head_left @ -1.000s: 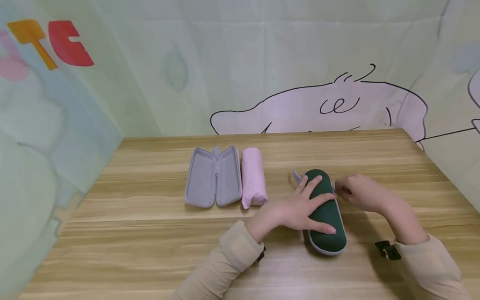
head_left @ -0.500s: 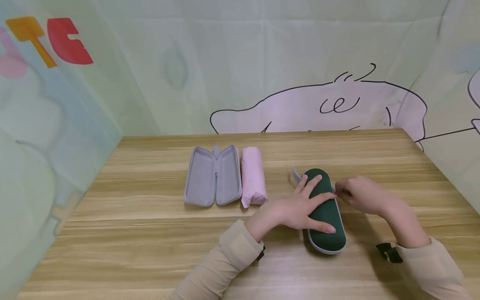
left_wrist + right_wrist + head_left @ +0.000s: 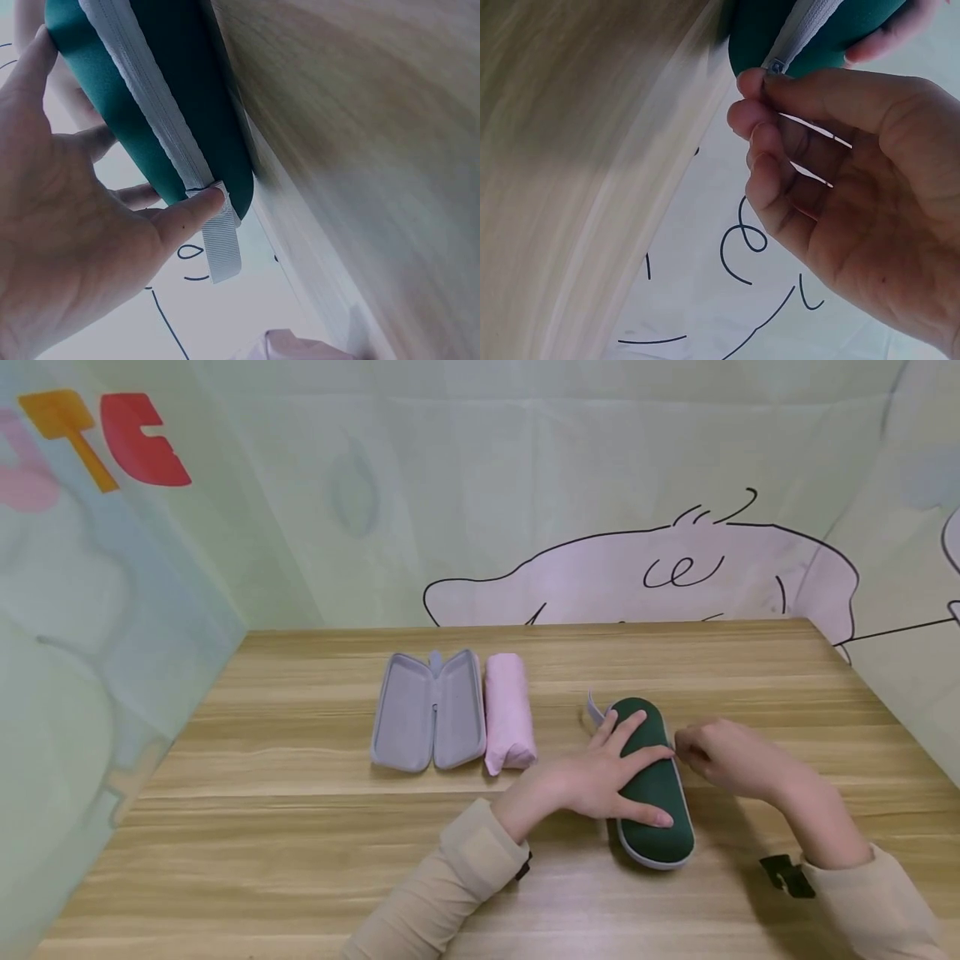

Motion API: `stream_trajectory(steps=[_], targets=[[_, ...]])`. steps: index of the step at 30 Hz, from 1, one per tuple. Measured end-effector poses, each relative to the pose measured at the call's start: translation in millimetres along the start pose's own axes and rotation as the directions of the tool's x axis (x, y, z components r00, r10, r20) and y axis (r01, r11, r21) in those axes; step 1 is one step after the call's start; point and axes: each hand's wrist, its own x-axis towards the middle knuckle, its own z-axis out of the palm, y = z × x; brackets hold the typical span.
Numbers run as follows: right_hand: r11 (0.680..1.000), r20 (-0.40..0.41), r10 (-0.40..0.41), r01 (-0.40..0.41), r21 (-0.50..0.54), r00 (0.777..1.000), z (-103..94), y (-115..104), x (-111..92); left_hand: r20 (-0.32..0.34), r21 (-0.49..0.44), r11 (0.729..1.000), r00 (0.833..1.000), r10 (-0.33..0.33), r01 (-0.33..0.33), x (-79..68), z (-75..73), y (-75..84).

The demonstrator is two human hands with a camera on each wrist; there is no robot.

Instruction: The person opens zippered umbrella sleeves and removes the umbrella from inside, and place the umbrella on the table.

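A dark green zippered case (image 3: 654, 802) with a light grey zipper lies closed-looking on the table. My left hand (image 3: 588, 783) rests on its top with fingers spread; in the left wrist view one finger (image 3: 191, 217) touches the case's grey strap (image 3: 223, 251). At the case's right edge, my right hand (image 3: 731, 758) pinches the zipper pull between thumb and forefinger; the metal slider (image 3: 776, 67) shows at the fingertips, while the pull itself is mostly hidden. How far the zipper is drawn on that side I cannot tell.
Left of my hands an unfolded grey case (image 3: 405, 718) lies with both halves facing up. Right against it is a rolled pink bundle (image 3: 508, 714). The wooden table (image 3: 300, 852) meets a printed cloth backdrop (image 3: 450, 485) at its far edge.
My right hand has slid slightly toward me along the case's right edge, still pinching the zipper pull. My left hand and the other things have stayed in place.
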Motion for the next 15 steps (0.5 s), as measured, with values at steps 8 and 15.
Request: stream_trajectory(steps=[8, 15], targets=[[1.0, -0.008, -0.017, 0.017, -0.005, 1.0, 1.1, -0.9, -2.0, 0.003, 0.01, 1.0, 1.0, 0.005, -0.005, 1.3, 0.0, -1.5], [1.0, 0.003, -0.024, 0.024, -0.012, 1.0, -0.7, -1.9, -3.7, 0.008, 0.019, 1.0, 1.0, 0.009, -0.009, 2.2, -0.3, -2.3]])
